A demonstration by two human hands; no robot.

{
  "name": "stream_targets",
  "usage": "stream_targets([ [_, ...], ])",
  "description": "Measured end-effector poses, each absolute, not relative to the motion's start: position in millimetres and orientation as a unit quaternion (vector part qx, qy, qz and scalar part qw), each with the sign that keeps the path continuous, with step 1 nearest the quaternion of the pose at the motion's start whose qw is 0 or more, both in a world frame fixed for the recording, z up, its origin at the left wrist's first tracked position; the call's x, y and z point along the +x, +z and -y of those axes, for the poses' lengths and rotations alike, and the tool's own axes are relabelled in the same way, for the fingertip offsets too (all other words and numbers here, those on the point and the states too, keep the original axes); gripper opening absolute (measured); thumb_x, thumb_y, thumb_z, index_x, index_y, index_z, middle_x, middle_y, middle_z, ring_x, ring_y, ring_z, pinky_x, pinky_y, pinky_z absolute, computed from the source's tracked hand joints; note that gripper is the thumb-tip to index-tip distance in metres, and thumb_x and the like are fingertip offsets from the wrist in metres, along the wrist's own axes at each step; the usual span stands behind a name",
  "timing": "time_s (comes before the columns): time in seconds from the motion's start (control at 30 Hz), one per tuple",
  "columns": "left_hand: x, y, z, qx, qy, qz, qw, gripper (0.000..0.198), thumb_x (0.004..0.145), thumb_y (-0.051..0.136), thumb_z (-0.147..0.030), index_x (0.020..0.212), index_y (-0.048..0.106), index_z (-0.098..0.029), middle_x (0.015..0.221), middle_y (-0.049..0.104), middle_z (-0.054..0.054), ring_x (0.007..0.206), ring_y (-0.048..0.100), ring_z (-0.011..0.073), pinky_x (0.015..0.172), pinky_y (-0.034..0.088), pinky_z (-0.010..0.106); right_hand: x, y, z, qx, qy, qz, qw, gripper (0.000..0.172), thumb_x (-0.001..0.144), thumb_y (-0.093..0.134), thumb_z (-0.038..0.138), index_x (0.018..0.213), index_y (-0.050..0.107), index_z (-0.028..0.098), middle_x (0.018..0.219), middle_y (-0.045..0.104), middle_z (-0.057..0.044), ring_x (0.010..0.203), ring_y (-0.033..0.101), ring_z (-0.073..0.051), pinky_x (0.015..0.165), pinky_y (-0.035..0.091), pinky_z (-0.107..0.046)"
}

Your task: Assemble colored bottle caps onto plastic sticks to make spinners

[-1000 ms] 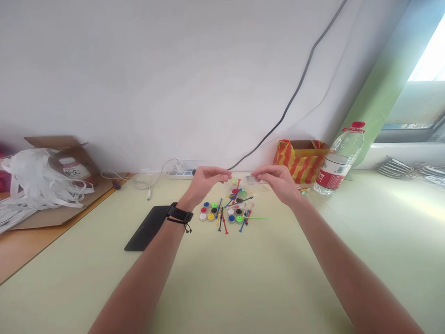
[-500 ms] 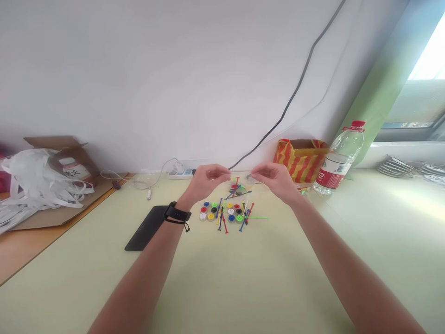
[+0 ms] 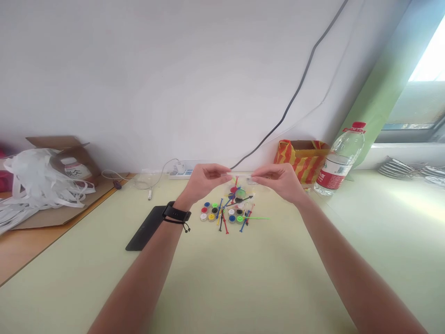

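Between my two hands hangs a clear plastic bag (image 3: 256,189) with small coloured discs and arrow-shaped sticks in it. My left hand (image 3: 207,182), a black watch on its wrist, pinches the bag's top edge with thumb and fingertips. On the other side my right hand (image 3: 280,181) pinches the opposite top corner. Just below the bag lie two groups of small round pieces, among them a red disc (image 3: 204,210) and a blue disc (image 3: 232,218). Thin coloured arrows, such as a green arrow (image 3: 259,218), lie beside them. The bag partly covers the right group's back row.
A black flat tablet-like object (image 3: 144,232) lies left of my forearm. At the back right stand a striped bag (image 3: 304,162) and a large plastic bottle (image 3: 337,164). White straps (image 3: 38,181) are heaped on cardboard at left. A power strip (image 3: 177,175) sits by the wall.
The bag and its contents hang slightly lower and nearer, now overlapping the back of the right group of discs. Both hands keep their pinch and have barely moved.
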State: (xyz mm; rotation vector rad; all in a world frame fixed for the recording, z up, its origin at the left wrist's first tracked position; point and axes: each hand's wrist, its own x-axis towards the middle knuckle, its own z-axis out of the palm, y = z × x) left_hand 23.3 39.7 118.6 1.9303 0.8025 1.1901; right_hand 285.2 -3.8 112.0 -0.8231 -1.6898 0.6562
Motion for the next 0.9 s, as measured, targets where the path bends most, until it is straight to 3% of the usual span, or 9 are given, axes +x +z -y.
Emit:
stream_targets([
  [0.07, 24, 120, -39, 0.775, 0.431, -0.315, 0.338, 0.036, 0.079, 0.083, -0.044, 0.105, 0.081, -0.019, 0.096, 0.079, 0.009, 0.090, 0.072, 0.0240, 0.085, 0.057, 0.036, 285, 114, 5, -0.350, 0.268, 0.720, 0.536, 0.029, 0.080, 0.081, 0.045, 0.100, 0.080, 0.023, 0.091, 0.077, -0.007, 0.087, 0.071, -0.025, 0.084, 0.058, -0.042],
  [0.17, 28, 122, -35, 0.808, 0.396, -0.305, 0.313, 0.028, 0.084, 0.077, -0.044, 0.095, 0.082, -0.018, 0.094, 0.079, 0.009, 0.087, 0.072, 0.0231, 0.083, 0.057, 0.034, 283, 117, 8, -0.369, 0.230, 0.750, 0.498, 0.035, 0.084, 0.076, 0.045, 0.113, 0.075, 0.024, 0.090, 0.075, -0.006, 0.086, 0.068, -0.023, 0.082, 0.056, -0.039],
  [0.3, 37, 126, -25, 0.828, 0.378, -0.290, 0.295, 0.023, 0.088, 0.072, -0.039, 0.091, 0.080, -0.018, 0.089, 0.077, 0.008, 0.081, 0.069, 0.0206, 0.079, 0.056, 0.033, 278, 121, 12, -0.397, 0.151, 0.804, 0.415, 0.027, 0.092, 0.067, 0.048, 0.097, 0.076, 0.023, 0.090, 0.073, -0.006, 0.079, 0.063, -0.020, 0.071, 0.049, -0.034],
  [0.4, 42, 130, -18, 0.833, 0.373, -0.282, 0.295, 0.024, 0.089, 0.071, -0.040, 0.098, 0.079, -0.019, 0.091, 0.076, 0.008, 0.083, 0.069, 0.0205, 0.078, 0.056, 0.032, 274, 123, 15, -0.399, 0.139, 0.819, 0.388, 0.032, 0.098, 0.058, 0.047, 0.084, 0.073, 0.022, 0.079, 0.069, -0.004, 0.069, 0.056, -0.017, 0.064, 0.043, -0.032],
  [0.5, 43, 134, -15, 0.841, 0.362, -0.267, 0.301, 0.027, 0.090, 0.070, -0.042, 0.103, 0.079, -0.021, 0.096, 0.076, 0.008, 0.085, 0.069, 0.0210, 0.080, 0.056, 0.033, 272, 126, 18, -0.399, 0.137, 0.825, 0.377, 0.033, 0.100, 0.055, 0.047, 0.086, 0.071, 0.023, 0.078, 0.067, -0.003, 0.069, 0.054, -0.017, 0.062, 0.041, -0.031],
  [0.73, 38, 142, -14, 0.859, 0.348, -0.279, 0.251, 0.029, 0.091, 0.067, -0.047, 0.088, 0.081, -0.022, 0.082, 0.072, 0.006, 0.075, 0.063, 0.0186, 0.070, 0.050, 0.031, 275, 133, 25, -0.396, 0.172, 0.827, 0.360, 0.037, 0.096, 0.059, 0.054, 0.080, 0.073, 0.023, 0.066, 0.062, -0.001, 0.060, 0.047, -0.015, 0.055, 0.036, -0.030],
  [0.9, 35, 147, -13, 0.861, 0.350, -0.278, 0.243, 0.028, 0.088, 0.071, -0.049, 0.088, 0.084, -0.024, 0.077, 0.072, 0.006, 0.069, 0.059, 0.0175, 0.064, 0.045, 0.031, 288, 141, 29, -0.380, 0.221, 0.820, 0.366, 0.038, 0.092, 0.064, 0.055, 0.082, 0.078, 0.022, 0.069, 0.067, -0.002, 0.062, 0.050, -0.015, 0.054, 0.038, -0.030],
])
